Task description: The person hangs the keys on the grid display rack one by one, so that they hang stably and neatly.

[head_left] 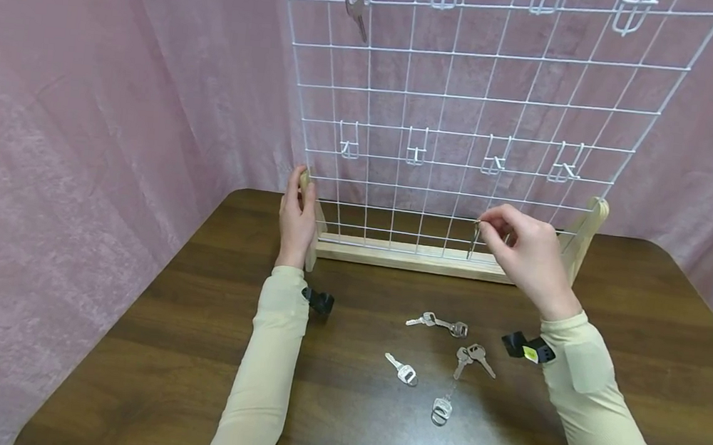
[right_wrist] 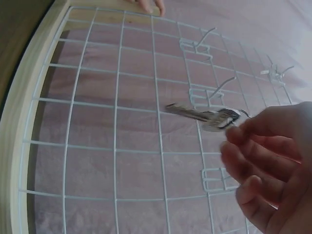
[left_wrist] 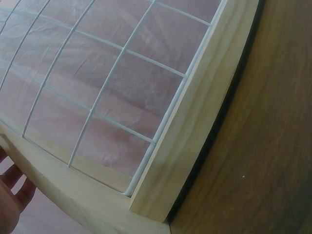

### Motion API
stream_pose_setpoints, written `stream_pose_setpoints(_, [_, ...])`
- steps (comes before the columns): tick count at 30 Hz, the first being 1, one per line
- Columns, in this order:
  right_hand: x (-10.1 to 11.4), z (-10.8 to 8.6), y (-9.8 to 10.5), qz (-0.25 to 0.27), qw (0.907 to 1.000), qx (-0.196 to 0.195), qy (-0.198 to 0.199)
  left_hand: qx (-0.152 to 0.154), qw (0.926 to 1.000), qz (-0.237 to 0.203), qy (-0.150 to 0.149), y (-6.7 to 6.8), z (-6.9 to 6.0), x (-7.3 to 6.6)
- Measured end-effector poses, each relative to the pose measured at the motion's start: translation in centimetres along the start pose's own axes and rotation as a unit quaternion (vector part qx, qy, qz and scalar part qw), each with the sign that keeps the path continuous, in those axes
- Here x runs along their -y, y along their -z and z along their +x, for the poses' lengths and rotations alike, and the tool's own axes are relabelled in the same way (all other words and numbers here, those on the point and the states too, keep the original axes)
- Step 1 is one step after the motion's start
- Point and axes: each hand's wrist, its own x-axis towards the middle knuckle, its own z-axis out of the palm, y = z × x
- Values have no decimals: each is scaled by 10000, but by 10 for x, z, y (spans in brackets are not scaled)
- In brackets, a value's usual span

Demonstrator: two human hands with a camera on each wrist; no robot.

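Observation:
The left hand (head_left: 297, 224) holds the wooden side post (head_left: 317, 222) at the rack's left end; in the left wrist view its fingers (left_wrist: 25, 192) lie on the wood. Between thumb and fingertips, the right hand (head_left: 524, 249) pinches a key (head_left: 473, 241) by its ring, in front of the white wire grid (head_left: 424, 189). In the right wrist view the key (right_wrist: 195, 113) points away from the hand (right_wrist: 273, 161), near the wire hooks (right_wrist: 214, 92). A lower row of hooks (head_left: 415, 155) is above the right hand. Another key (head_left: 356, 7) hangs on the upper left hook.
On the brown table (head_left: 345, 408) lie several keys: a pair (head_left: 437, 323) near the rack, a single key (head_left: 403, 370), and a cluster (head_left: 464, 358) with another ringed key (head_left: 442, 408) below it. The rack's right post (head_left: 583, 237) stands beyond the right hand. Pink cloth (head_left: 150, 88) hangs behind.

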Motion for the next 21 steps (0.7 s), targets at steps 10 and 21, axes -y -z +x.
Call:
stream_pose_setpoints(10, [11,-1,5,677,9939,-844,-225,54,10000,-33,73,3,-1,1])
stream_pose_setpoints(21, [15,-1,7,670,9942,-834,-105,26,10000,16,10,2,0,-3])
